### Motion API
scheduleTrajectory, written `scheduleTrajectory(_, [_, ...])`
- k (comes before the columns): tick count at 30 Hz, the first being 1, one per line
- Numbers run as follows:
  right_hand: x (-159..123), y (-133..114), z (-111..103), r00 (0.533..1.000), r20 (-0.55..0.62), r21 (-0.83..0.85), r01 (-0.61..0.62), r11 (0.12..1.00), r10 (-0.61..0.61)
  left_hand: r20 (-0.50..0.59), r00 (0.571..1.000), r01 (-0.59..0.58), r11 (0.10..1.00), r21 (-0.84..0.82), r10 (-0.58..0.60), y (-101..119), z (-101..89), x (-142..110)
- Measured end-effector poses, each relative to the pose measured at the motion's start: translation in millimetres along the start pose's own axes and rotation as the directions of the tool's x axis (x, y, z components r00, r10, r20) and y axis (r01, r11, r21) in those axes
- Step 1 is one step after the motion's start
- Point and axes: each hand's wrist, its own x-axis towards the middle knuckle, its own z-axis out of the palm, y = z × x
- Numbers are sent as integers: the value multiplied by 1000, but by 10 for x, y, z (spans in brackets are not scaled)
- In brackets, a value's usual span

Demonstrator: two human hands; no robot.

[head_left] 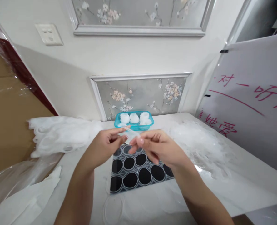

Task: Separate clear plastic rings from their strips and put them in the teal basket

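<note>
Between my two hands, over the far edge of a black patterned mat, is a thin, translucent white piece (132, 132). My left hand (109, 143) has its thumb and index finger closed about the piece's left end. At the other end, my right hand (157, 145) pinches it between thumb and fingers. The piece looks like a soft disc or ring seen edge-on; its exact kind I cannot make out. Below them lies the mat (133, 165), printed with rows of black circles in pale rims. Just beyond my fingertips stands a turquoise basket (150, 126) with several stacks of white round pieces (134, 117).
A heap of white rings (65, 132) lies left, and a looser pile of translucent pieces (199, 143) lies right. One thin ring (113, 210) is at the front. A cardboard box (12, 109) stands left, a whiteboard with red writing (250, 93) right, the wall behind.
</note>
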Motion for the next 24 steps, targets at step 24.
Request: scheduleTrajectory(24, [-123,-65,275,932,-338,341,249,907,-129,51,962,-272,960,65,269,166,-44,-286])
